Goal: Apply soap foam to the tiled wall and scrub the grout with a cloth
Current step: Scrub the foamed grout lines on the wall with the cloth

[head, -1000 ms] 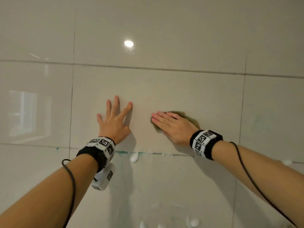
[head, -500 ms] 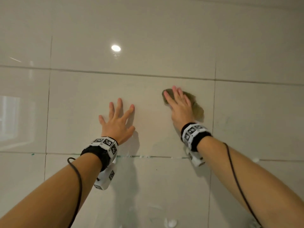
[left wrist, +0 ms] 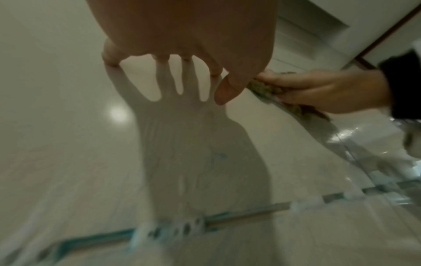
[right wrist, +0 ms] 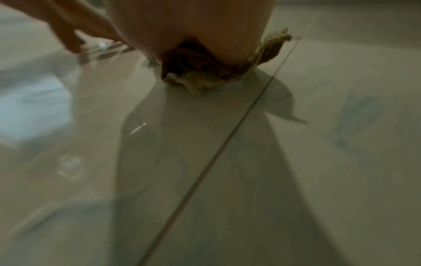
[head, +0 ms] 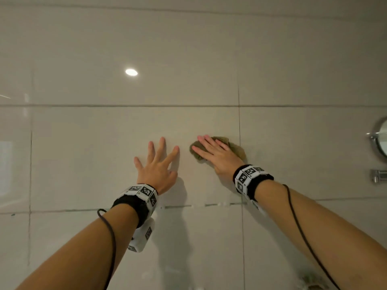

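Note:
A glossy beige tiled wall (head: 104,153) fills the head view. My right hand (head: 215,153) lies flat with straight fingers on an olive-green cloth (head: 237,150), pressing it to the tile just left of a vertical grout line (head: 239,126). The cloth (right wrist: 205,79) bulges out from under my palm in the right wrist view. My left hand (head: 157,164) is spread flat on the same tile, fingers apart, holding nothing. Small bits of white foam (head: 219,204) sit on the horizontal grout line (head: 184,206) below both hands; the foam (left wrist: 182,225) shows in the left wrist view too.
A round chrome mirror (head: 380,137) and a chrome bracket (head: 379,175) stick out of the wall at the right edge. Foam blobs (head: 310,279) cling to the lower tiles. A ceiling light's reflection (head: 131,72) shines on the upper tile.
My right hand slid the cloth up and right across the tile, then back down and left towards the left hand. The left hand stayed pressed to the tile. My head moved, shifting the view.

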A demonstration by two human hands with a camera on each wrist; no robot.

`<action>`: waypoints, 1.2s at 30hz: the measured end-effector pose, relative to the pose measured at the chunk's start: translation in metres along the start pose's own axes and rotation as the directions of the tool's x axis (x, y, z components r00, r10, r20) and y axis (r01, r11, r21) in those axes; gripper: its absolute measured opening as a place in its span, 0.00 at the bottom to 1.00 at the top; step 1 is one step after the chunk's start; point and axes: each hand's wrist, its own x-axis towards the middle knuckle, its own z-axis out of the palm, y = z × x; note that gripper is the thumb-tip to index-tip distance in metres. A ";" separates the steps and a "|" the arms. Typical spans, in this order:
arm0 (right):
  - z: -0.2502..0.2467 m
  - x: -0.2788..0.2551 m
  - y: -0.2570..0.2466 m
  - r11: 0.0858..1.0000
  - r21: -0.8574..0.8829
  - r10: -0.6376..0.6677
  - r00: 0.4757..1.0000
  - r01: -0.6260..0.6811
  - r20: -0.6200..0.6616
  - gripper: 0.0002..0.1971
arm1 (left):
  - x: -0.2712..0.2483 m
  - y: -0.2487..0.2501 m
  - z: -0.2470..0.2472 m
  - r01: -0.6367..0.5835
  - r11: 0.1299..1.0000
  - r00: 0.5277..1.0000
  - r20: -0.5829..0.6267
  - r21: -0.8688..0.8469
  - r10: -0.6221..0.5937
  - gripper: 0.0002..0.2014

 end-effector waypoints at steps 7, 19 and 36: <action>-0.052 0.026 0.075 0.980 0.124 0.167 0.979 -0.153 -0.118 0.35 | 0.013 0.025 -0.002 0.017 1.000 1.000 -0.005 -0.006 -0.017 0.36; 0.080 -0.136 0.018 0.997 0.075 0.024 0.997 -0.018 -0.069 0.31 | 0.012 0.083 0.013 -0.016 1.000 1.000 0.011 0.011 0.016 0.35; 0.058 -0.119 0.031 0.953 0.178 0.276 0.945 -0.246 -0.174 0.32 | 0.019 0.101 0.020 -0.041 0.999 0.999 -0.017 0.022 0.042 0.34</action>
